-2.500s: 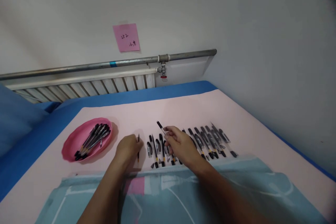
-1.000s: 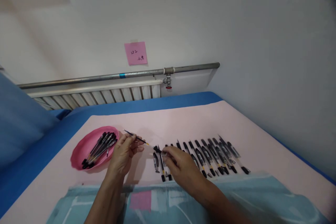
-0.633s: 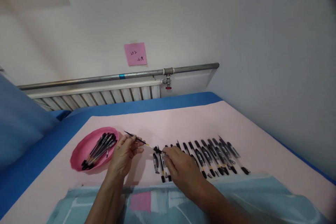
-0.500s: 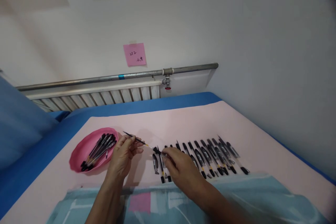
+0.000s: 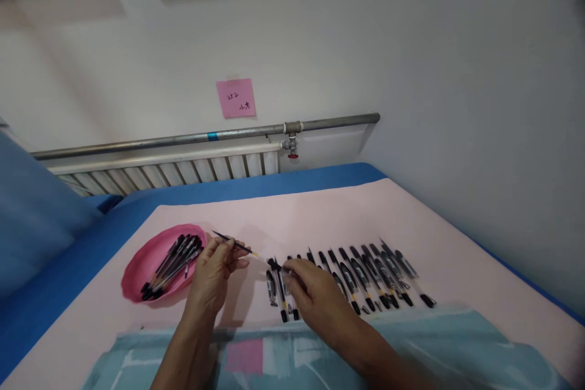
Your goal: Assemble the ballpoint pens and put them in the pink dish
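My left hand (image 5: pixel 212 274) pinches a thin pen refill (image 5: pixel 240 246) between thumb and fingertips. Its dark, pointed end slants up to the left, and its pale rear end meets a black-ended pen barrel (image 5: pixel 274 264). That barrel is gripped by my right hand (image 5: pixel 315 292), whose fingers cover most of it. Whether the refill's end lies inside the barrel or only touches it, I cannot tell. Below the joined ends lie a pen cap (image 5: pixel 271 286) and another pen (image 5: pixel 282 301) on the pink sheet.
A pink basket (image 5: pixel 130 271) holding several black pens (image 5: pixel 178 262) stands left of my hands. To the right, several pen parts (image 5: pixel 361 274) lie in a slanting row. Light blue cloth (image 5: pixel 150 356) covers the near edge; a wall (image 5: pixel 479 134) rises at right.
The view has shifted slightly, so the scene sits a little lower. Both hands keep nearly the same pose, with the refill still against the barrel.
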Available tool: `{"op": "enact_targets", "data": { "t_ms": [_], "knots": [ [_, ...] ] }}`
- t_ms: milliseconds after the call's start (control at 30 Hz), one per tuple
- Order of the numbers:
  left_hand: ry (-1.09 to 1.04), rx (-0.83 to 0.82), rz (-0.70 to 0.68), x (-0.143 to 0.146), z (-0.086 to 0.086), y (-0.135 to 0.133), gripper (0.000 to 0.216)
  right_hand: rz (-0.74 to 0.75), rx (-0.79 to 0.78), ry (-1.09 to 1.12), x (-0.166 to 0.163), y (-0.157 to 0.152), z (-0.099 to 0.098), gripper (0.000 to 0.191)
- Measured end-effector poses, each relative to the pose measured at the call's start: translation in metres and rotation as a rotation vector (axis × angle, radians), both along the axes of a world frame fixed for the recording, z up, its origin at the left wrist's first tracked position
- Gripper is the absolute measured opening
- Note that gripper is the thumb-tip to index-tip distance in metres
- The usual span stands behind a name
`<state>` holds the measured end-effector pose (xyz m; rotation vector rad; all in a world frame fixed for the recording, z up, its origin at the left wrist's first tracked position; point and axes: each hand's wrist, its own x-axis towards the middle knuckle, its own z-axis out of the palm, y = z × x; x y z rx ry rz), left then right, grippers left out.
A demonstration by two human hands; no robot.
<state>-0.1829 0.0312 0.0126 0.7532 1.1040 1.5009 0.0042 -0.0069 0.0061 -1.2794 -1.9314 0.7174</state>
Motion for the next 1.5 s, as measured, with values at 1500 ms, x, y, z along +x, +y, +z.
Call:
{"op": "enact_targets", "data": {
  "t_ms": [1500],
  "knots": [
    [0.824, 0.034, -0.440, 0.012, -0.011, -0.015, 0.003, -0.042, -0.170, 0.272, 0.003, 0.003, 0.005, 0.014]
  ]
}}
